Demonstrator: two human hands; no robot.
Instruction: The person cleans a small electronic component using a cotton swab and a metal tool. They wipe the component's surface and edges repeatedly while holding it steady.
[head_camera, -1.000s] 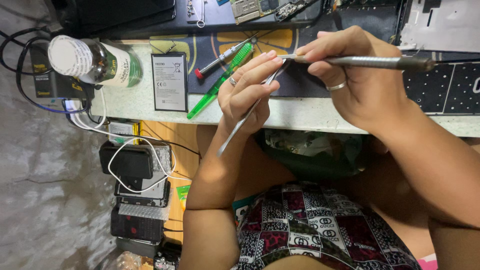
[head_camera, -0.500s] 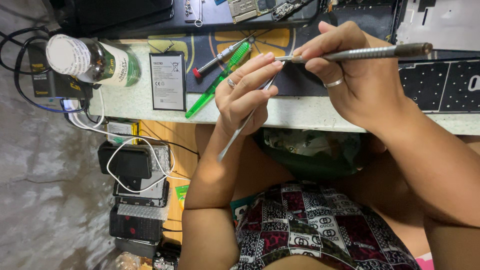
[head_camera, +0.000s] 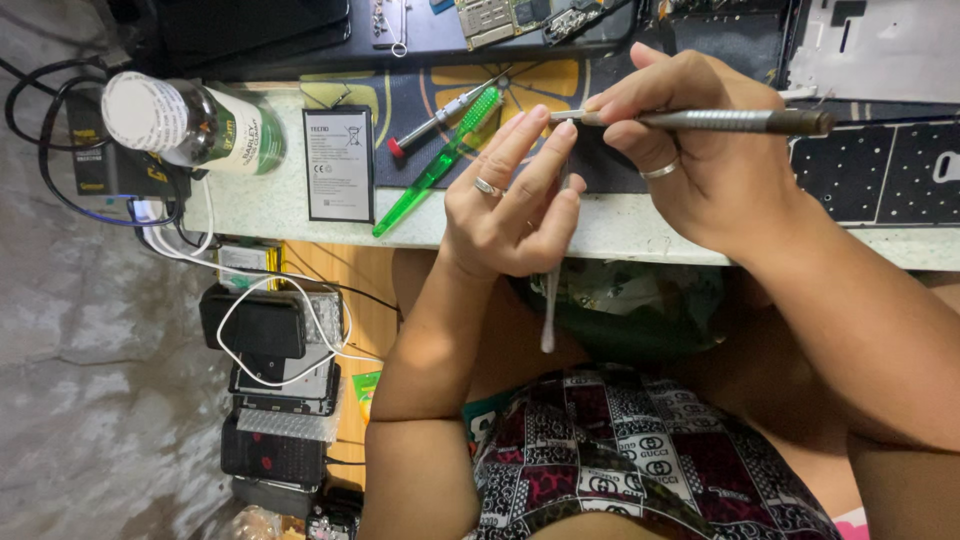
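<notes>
My left hand (head_camera: 510, 205) grips a thin cotton swab (head_camera: 549, 310), whose white tip hangs below the table edge. A ring sits on one finger. My right hand (head_camera: 700, 150) is closed around a grey metal tool handle (head_camera: 740, 121) that lies horizontally, its tip meeting the fingertips of my left hand. Both hands hover over the front edge of the pale worktable (head_camera: 620, 235). Just left of them lie a green toothbrush (head_camera: 435, 165) and a small red-capped screwdriver (head_camera: 440, 120) on a dark mat.
A flat phone battery (head_camera: 338, 165) and a bottle on its side (head_camera: 190, 125) lie at the table's left. A circuit board (head_camera: 495, 15) sits at the back. A dotted black mat (head_camera: 880, 170) is at right. Below the table, phones and chargers (head_camera: 270, 380) with white cables are stacked.
My left hand has turned the swab from slanted to nearly vertical, its fingers straightening upward. The tool in my right hand has levelled out.
</notes>
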